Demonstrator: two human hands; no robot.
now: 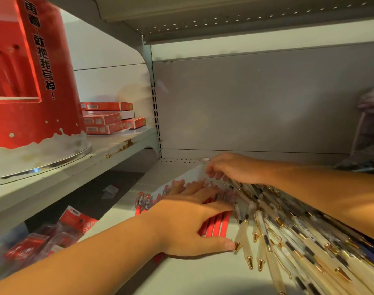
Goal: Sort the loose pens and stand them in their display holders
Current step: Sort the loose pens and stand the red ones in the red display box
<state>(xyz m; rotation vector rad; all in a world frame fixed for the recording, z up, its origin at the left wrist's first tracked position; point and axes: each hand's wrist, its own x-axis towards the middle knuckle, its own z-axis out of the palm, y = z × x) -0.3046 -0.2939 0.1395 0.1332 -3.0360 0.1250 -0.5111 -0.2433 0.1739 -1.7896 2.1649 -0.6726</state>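
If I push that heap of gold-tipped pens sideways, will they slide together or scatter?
Probably scatter: the gold-tipped pens are round-barrelled and lie loose and crisscrossed, so some may roll. They look stiff and light. Their wire clips could snag neighbours.

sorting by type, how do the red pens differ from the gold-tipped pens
The red pens are red-barrelled; the gold-tipped pens are cream. The red pens lie side by side under the left hand; the gold-tipped pens fan out in a heap beneath the right hand. Both lie on the shelf.
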